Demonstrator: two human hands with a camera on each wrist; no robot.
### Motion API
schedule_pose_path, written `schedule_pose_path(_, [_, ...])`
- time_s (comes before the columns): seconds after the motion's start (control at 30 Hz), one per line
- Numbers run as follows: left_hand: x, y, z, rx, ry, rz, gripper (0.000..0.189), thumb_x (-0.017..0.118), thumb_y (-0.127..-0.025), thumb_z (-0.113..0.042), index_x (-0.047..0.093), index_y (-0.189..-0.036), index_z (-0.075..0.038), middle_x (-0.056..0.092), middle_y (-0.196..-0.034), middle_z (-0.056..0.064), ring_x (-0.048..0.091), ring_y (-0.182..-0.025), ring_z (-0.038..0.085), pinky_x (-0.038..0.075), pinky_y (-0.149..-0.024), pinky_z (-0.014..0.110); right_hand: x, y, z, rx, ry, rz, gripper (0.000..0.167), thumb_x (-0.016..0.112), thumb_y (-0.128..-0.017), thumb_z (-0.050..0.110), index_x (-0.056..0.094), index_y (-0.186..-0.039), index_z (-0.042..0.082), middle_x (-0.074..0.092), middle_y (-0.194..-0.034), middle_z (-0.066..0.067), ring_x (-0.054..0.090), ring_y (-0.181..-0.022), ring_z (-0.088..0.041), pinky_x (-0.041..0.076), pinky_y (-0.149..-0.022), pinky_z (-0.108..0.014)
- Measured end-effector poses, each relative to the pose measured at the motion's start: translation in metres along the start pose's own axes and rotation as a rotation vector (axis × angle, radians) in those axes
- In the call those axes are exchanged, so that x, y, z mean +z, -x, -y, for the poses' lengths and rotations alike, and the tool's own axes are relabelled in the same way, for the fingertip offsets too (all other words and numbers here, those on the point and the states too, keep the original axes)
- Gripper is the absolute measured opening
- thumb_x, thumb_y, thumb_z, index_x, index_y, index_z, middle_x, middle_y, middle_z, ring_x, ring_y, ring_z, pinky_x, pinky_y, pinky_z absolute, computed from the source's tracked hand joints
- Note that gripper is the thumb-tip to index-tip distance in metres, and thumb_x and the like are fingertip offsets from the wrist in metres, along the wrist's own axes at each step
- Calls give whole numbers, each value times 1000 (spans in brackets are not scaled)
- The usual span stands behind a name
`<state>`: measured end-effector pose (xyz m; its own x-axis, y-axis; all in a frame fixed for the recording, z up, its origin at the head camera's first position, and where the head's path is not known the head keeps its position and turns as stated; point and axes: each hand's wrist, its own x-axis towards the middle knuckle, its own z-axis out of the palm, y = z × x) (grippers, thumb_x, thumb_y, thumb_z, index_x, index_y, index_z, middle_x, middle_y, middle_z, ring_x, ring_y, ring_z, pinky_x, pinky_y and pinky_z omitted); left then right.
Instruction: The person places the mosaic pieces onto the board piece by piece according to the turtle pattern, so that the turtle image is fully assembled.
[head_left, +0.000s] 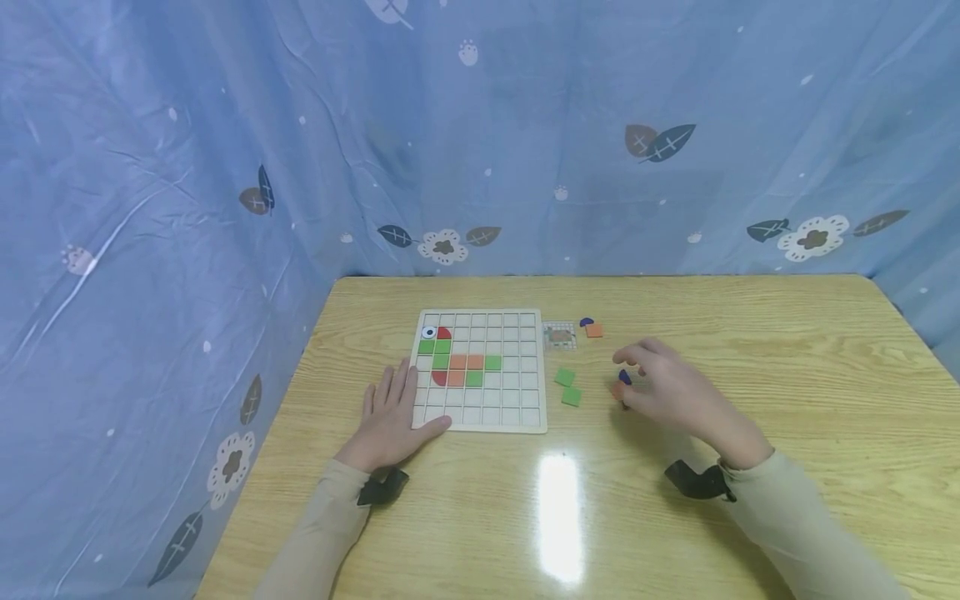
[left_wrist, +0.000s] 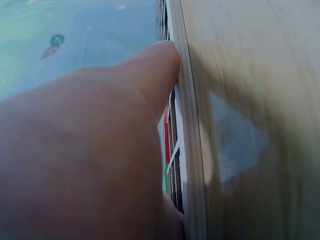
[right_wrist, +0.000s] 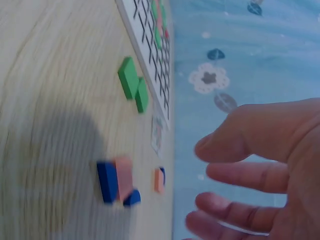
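A white grid board [head_left: 517, 400] lies on the table, with green, orange and red pieces and an eye tile [head_left: 428, 332] set in its upper left squares. My left hand [head_left: 388, 429] rests at the board's lower left corner, fingers straight along its left side and thumb over the front edge. Held above the table right of the board, my right hand [head_left: 671, 392] has loosely bent fingers and nothing between them. Close by it are an orange tile [right_wrist: 124, 177], a blue piece [right_wrist: 106, 181] and a small rounded blue piece [right_wrist: 132, 197], touching one another.
Two green tiles [head_left: 567, 387] lie just right of the board. A small printed card [head_left: 560, 336] sits against its right edge. Beyond the card are another orange tile [head_left: 594, 331] and a blue piece [head_left: 587, 322]. A blue curtain [head_left: 525, 150] hangs behind the wooden table [head_left: 750, 333].
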<state>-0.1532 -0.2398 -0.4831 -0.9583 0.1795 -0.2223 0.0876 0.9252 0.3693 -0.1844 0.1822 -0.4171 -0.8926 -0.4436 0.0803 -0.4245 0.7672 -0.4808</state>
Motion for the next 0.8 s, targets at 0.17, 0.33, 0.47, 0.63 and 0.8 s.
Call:
schedule_pose_path(0.17, [1, -1, 2, 6, 6, -5, 113, 53, -96, -72, -1, -167, -3, -11, -176, 13, -9, -161, 41, -3, -125, 68, -10, 13, -11, 74, 52, 17, 41, 71, -90, 9, 65, -129, -3, 60, -119, -23, 61, -82, -24, 51, -65, -36])
schedule_pose_path(0.33, [3, -3, 3, 11, 17, -18, 114, 54, -95, -74, 0, -167, -4, -10, -176, 13, -9, -162, 41, -3, -125, 68, -16, 26, -24, 131, 138, 27, 43, 72, -88, 9, 63, -127, -5, 60, -112, -25, 52, -78, -24, 42, -60, -34])
schedule_pose_path(0.47, [3, -3, 3, 11, 6, -16, 114, 53, -95, -75, 0, -167, -4, -10, -176, 13, -9, -161, 42, -2, -125, 69, -20, 35, -32, 214, 155, 61, 44, 72, -87, 13, 63, -125, -6, 56, -118, -31, 55, -92, -38, 45, -57, -38])
schedule_pose_path(0.63, [2, -3, 3, 3, 15, -7, 114, 54, -95, -73, -1, -167, -3, -10, -176, 13, -9, -161, 42, -3, -125, 69, -19, 40, -40, 271, 169, 97, 43, 74, -86, 16, 64, -122, -6, 50, -121, -35, 49, -105, -48, 48, -59, -44])
schedule_pose_path(0.8, [1, -2, 2, 2, 17, -5, 114, 54, -95, -73, 0, -167, -3, -10, -176, 14, -9, -161, 42, -3, -125, 69, -14, 40, -47, 282, 143, 120, 33, 75, -87, 13, 66, -115, -2, 49, -120, -33, 48, -104, -48, 46, -60, -44])
